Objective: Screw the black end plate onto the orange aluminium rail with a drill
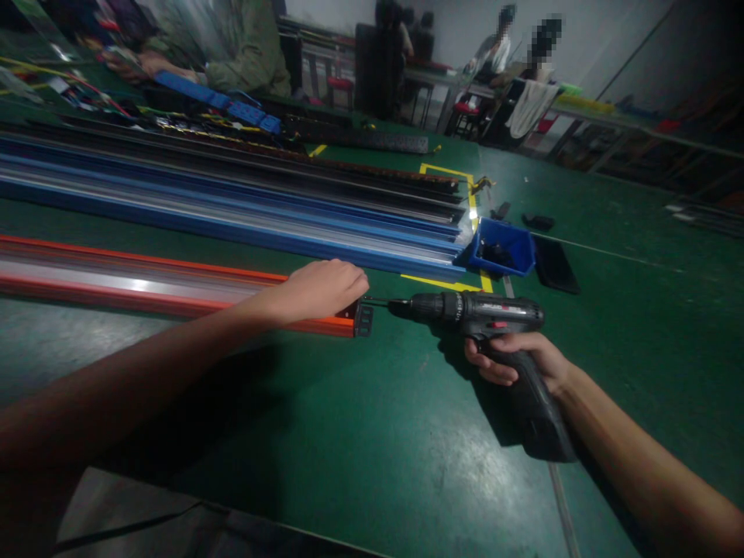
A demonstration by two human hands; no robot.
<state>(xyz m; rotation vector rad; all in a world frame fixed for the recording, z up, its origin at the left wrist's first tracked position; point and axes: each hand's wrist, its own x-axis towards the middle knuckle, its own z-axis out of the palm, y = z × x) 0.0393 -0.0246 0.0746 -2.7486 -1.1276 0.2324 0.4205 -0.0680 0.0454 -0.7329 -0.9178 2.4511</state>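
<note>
While the left hand (322, 291) is pressing down, fingers curled, on the near end of the orange rail (145, 283), the right hand (520, 360) is gripping the handle of a black cordless drill (482, 314), fingers wrapped closed around it; the drill is lying level, just above the green table (360, 434), its bit pointing left and touching the small black end cap (363, 318) on the rail's end; the rail itself is running away to the left along the table, flat on it; beyond it a stack of long blue rails (232, 209) is lying parallel, and just past their end a blue bin (503, 248) is sitting with dark parts inside, on a yellow line of tape; a flat black pad (555, 265) is resting just beside the bin; farther back, a person in a green sleeve (244, 54) is working over blue connector strips (221, 101), and others are sitting at distant tables.
</note>
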